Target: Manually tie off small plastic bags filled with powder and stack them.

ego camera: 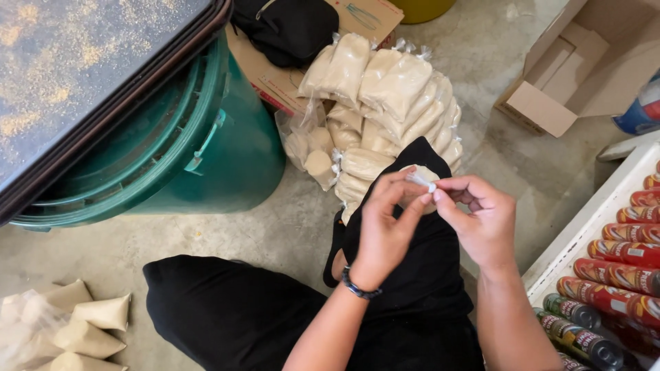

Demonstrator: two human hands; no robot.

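Step in hand: closing the mouth of a small clear plastic bag of pale beige powder (421,180), which sits on the black-clad knee (419,254), just in front of the heap of finished bags; by the look of it the neck is being twisted or knotted.
Bag's place: between both hands, its round body mostly hidden behind the fingers, only the top curve and the white twisted neck showing.
Left hand (381,230): raised, palm toward the camera's far side, thumb and forefinger pinched on the bag's neck from the left; a dark bead bracelet (357,287) on the wrist.
Right hand (481,220): fingers curled, thumb and forefinger tips pressed together on the same neck from the right, touching the left fingertips.
What the next move calls for, as I judge it: a firm two-sided pinch so the thin plastic does not slip or spill.
Around: heap of filled, tied clear bags of the same powder (385,103) on the concrete floor (227,233); green plastic drum (227,151) at left; open cardboard box (584,62); red-labelled tins (619,268) at right.
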